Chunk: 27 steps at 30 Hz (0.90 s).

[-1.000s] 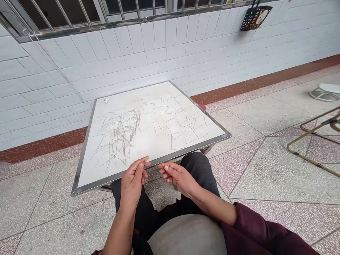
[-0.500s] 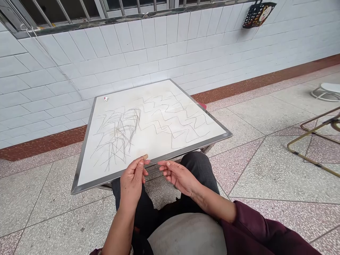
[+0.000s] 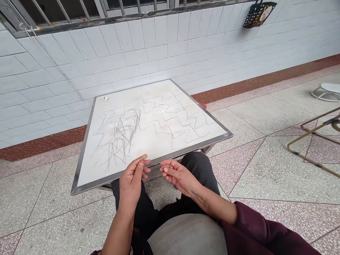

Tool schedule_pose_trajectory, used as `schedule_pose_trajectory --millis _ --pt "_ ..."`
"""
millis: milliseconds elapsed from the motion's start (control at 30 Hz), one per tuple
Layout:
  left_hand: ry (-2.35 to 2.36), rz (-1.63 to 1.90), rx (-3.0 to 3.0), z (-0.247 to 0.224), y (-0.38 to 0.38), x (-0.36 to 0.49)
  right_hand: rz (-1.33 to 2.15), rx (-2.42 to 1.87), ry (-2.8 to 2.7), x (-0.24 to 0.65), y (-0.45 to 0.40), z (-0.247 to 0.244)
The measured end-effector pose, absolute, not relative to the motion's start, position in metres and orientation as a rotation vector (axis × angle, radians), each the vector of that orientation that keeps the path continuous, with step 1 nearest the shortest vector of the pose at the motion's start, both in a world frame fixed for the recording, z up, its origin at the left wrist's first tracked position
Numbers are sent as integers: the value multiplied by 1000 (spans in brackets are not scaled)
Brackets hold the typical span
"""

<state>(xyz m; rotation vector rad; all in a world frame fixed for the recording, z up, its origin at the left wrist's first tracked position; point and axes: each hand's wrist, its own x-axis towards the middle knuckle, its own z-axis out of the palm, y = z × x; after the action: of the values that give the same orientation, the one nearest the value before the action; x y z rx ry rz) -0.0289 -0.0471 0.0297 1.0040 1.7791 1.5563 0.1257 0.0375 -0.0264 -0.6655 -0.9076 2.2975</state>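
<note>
Thin dark strands (image 3: 172,140) lie on the white tabletop (image 3: 154,145): a crossed tangle on its left part, separate wavy lengths on its right. Left hand (image 3: 131,180) at the tabletop's near edge, grip closed, thumb against forefinger. Right hand (image 3: 180,177) just off the same edge, grip also closed at thumb and forefinger; hands apart. Whether either pinches a strand: too fine to tell. Small white-and-red item (image 3: 106,99) near the tabletop's far left corner. Tiled wall (image 3: 159,49) behind the tabletop; patterned basket (image 3: 256,16) hangs above and right of it. Metal frame (image 3: 300,152) and white-topped stool (image 3: 329,88) stand well right of it.
</note>
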Motion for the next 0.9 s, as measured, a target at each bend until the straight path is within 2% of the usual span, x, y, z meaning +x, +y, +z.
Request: schedule_pose_trajectory --millis 433,600,900 --pt "1730 1373 1008 30 -48 -36 2091 -690 -1333 128 41 -39" --pt "1767 1217 1095 34 -49 -25 1786 -590 -1694 130 47 -24" --pt "1683 1089 1149 37 -52 -8 1272 -544 -1825 126 44 -14"
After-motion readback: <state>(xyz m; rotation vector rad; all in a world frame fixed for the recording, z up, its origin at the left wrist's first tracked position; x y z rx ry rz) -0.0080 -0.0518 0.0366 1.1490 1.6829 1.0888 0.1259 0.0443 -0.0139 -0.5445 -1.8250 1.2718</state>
